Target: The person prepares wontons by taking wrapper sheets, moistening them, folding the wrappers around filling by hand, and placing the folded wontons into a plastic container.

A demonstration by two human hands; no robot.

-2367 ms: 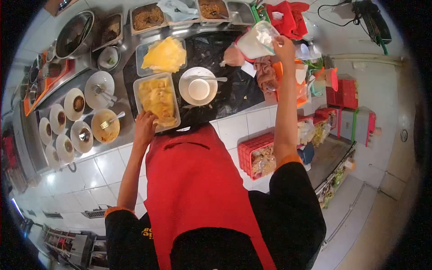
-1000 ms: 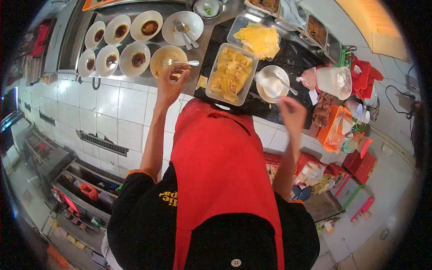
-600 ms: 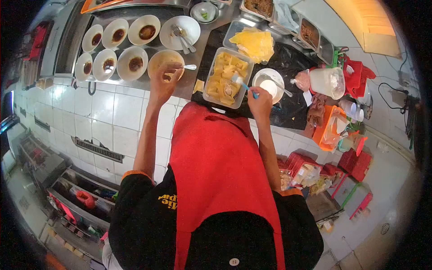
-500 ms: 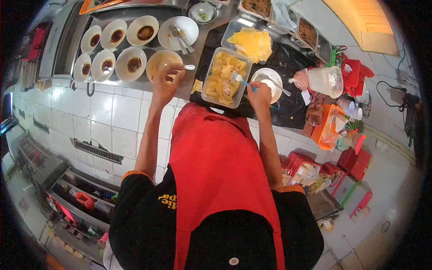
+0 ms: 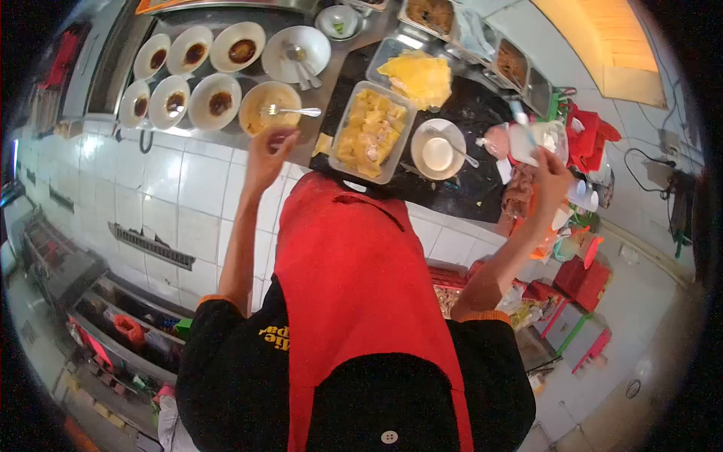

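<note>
My left hand (image 5: 269, 157) is just below a cream bowl (image 5: 252, 102) with a fork (image 5: 290, 111) across it. Its fingers are loosely curled and apart, with nothing visible in them. My right hand (image 5: 552, 181) is raised at the right, closed on the blue handle of a small white-headed brush (image 5: 525, 126), blurred by motion. The brush is in front of a clear plastic tub (image 5: 556, 139). Between my hands stands a plastic container (image 5: 407, 139) of folded yellow wrappers (image 5: 369, 135). Beside it, a white plate (image 5: 422, 129) carries a small white bowl (image 5: 437, 154) and a spoon (image 5: 465, 157).
Several bowls with dark sauce (image 5: 220, 102) stand in two rows at the left. A larger bowl (image 5: 320, 45) holds cutlery. Flat yellow wrapper sheets (image 5: 422, 79) lie behind the container. Trays of brown food (image 5: 512, 62) line the back right, near a brown cloth (image 5: 518, 194).
My right hand has lifted the brush away from the wrapper container and swung it right. My left hand has drawn back slightly from the fork and bowl.
</note>
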